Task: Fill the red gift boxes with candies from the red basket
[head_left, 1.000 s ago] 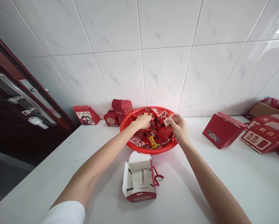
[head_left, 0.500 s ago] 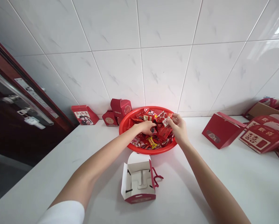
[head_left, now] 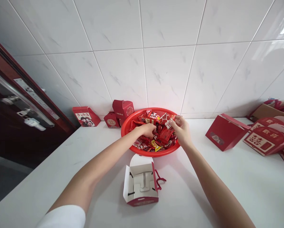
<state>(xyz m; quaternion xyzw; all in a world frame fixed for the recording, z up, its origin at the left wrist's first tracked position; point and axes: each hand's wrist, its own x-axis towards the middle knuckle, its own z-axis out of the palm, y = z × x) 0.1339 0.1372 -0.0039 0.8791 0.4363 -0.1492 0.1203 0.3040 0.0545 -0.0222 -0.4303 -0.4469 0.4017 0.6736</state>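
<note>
A red plastic basket of wrapped candies stands against the wall. My left hand is down among the candies, its fingers curled together; whatever they hold is hidden. At the basket's right side my right hand pinches a white candy packet with a red pattern between thumb and fingers. A yellow-wrapped candy lies near the front of the pile. In front of the basket sits an open gift box, white inside and red outside, with a red cord handle at its right.
Small red gift boxes stand at the back left, one with a printed couple, another taller. On the right are a closed red box and several flatter red boxes beside a cardboard carton. A dark door borders the left.
My left hand has shifted slightly left, and its fingers have curled in from a reaching pose. My right hand keeps its pinch on the packet, and the gift box has stayed put.
</note>
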